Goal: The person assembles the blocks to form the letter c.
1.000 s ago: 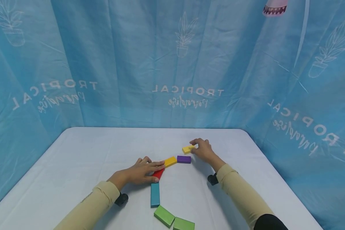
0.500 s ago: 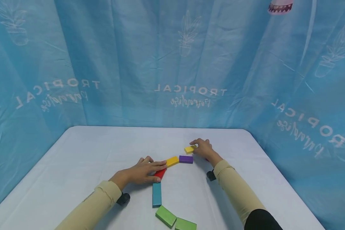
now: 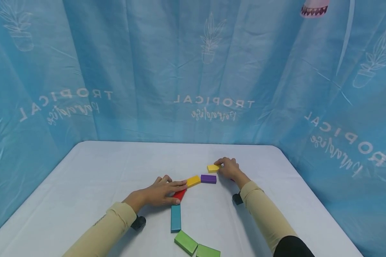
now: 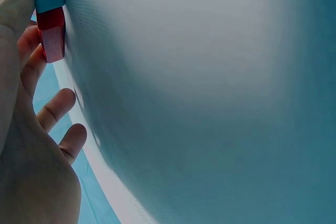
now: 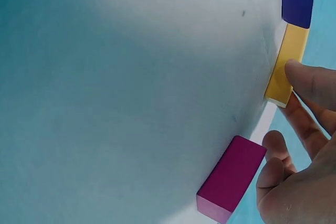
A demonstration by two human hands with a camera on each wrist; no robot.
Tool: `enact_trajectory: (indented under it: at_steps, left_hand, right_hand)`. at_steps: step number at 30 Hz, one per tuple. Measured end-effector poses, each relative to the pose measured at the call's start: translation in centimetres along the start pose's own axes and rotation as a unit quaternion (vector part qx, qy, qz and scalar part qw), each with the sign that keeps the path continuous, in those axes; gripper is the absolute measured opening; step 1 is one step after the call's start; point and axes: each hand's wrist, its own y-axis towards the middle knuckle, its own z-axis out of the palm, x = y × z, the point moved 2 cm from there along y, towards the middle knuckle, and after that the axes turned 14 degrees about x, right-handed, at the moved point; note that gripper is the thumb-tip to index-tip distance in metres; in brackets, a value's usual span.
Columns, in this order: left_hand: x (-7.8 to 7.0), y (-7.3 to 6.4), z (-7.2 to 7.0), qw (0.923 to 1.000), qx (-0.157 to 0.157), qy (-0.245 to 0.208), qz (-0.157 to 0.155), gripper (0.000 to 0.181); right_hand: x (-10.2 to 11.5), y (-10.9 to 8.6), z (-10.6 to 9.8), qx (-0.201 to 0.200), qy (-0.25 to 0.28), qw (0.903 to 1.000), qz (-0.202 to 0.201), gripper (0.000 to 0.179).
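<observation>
At the bend of a curved row of blocks, my left hand (image 3: pixel 162 191) holds the red block (image 3: pixel 180 195) between its thumb and forefinger. The teal block (image 3: pixel 176 218) meets the red one at its near end, and an orange-yellow block (image 3: pixel 193 181) lies at its far end. A purple block (image 3: pixel 208 179) continues that row to the right. Farther back, my right hand (image 3: pixel 229 168) pinches a yellow block (image 5: pixel 283 66), its thumb on the near face. Close to the curled lower fingers, a magenta block (image 5: pixel 231 179) stands in the right wrist view; my wrist mostly hides it from the head view.
Two green blocks (image 3: pixel 186 242) (image 3: pixel 208 251) lie at the near end of the row, toward the table's front. A white cloth covers the table (image 3: pixel 115 160). Blue printed curtains (image 3: pixel 148 71) enclose its back and sides.
The yellow block and my right hand have shifted slightly right and nearer. My left hand keeps its place on the red block. The head view has turned a little.
</observation>
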Motion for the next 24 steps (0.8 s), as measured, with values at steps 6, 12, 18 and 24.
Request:
enact_trajectory:
  at_steps: [6, 12, 18, 24]
  left_hand:
    - [0.1, 0.1, 0.0, 0.9999, 0.005, -0.005, -0.008, 0.065]
    - [0.1, 0.0, -0.1, 0.9999, 0.002, 0.001, -0.012, 0.065]
    - [0.1, 0.1, 0.0, 0.9999, 0.002, -0.003, -0.011, 0.064]
    - [0.1, 0.2, 0.0, 0.9999, 0.001, 0.004, -0.01, 0.064]
  right_hand:
    - [-0.1, -0.4, 0.0, -0.016, -0.005, 0.9996, -0.024, 0.033]
    - [-0.1, -1.3, -0.8, -0.038, -0.012, 0.9977, -0.055, 0.031]
    - [-0.6, -3.6, -1.4, -0.062, -0.01, 0.994, -0.09, 0.03]
    - [-0.8, -8.2, -0.9, -0.065, 0.042, 0.9904, -0.115, 0.029]
